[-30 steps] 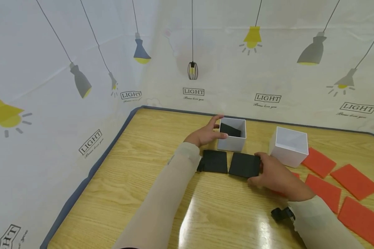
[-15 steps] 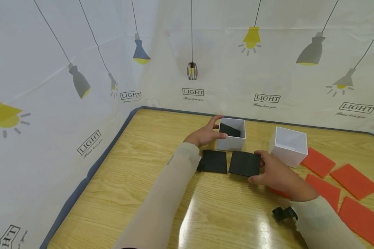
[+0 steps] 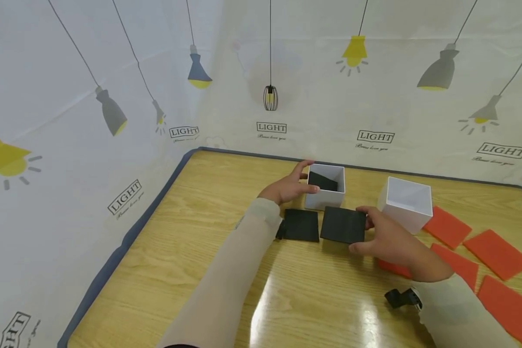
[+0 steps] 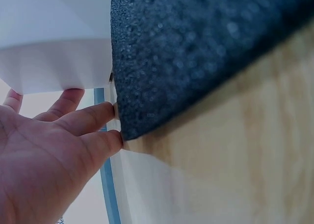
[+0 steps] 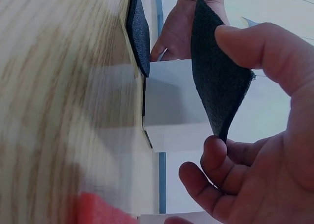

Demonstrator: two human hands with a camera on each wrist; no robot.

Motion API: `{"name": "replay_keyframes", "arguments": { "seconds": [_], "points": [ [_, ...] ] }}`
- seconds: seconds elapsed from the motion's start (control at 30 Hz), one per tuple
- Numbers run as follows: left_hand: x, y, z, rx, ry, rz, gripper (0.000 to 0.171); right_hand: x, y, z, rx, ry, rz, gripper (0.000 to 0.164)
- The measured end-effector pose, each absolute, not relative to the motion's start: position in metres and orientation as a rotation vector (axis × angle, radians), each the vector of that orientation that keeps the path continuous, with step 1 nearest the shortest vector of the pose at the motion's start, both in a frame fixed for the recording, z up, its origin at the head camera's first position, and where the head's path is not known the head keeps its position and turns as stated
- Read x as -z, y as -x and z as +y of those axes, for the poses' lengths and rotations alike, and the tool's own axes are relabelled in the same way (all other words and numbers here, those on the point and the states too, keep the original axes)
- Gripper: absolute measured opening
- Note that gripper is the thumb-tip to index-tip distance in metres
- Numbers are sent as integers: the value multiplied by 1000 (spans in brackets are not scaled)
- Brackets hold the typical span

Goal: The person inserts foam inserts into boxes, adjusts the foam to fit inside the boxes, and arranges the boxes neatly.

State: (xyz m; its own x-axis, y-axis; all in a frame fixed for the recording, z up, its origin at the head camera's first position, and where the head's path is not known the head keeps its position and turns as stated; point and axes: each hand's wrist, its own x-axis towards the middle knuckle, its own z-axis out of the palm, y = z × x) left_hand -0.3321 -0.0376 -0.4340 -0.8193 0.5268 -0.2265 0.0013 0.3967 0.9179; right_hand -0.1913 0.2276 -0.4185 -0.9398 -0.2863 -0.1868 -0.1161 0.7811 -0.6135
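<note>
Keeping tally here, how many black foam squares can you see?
3 black foam squares: one in the left white box, one flat on the table, one in the right hand. The box may hide more.

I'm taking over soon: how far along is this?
Done, apparently: a black piece in the left box, which the left hand grips. In hand: the right hand pinches a raised black square. Probably left: another black square on the table and the red pieces outside the right box.

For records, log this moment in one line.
right hand: holds raised black square; left hand: grips white box; red squares: on table
</note>
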Motion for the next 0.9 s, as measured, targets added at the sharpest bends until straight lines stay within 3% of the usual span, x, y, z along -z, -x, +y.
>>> {"name": "replay_keyframes", "arguments": {
  "seconds": [0.6, 0.9],
  "points": [
    [433, 331, -36, -1442, -439, 2162, 88, 397, 206, 225, 1042, 479, 2713, 87],
    [436, 333, -36, -1436, -446, 2186, 88, 383, 215, 223, 1008, 478, 2717, 87]
  ]
}}
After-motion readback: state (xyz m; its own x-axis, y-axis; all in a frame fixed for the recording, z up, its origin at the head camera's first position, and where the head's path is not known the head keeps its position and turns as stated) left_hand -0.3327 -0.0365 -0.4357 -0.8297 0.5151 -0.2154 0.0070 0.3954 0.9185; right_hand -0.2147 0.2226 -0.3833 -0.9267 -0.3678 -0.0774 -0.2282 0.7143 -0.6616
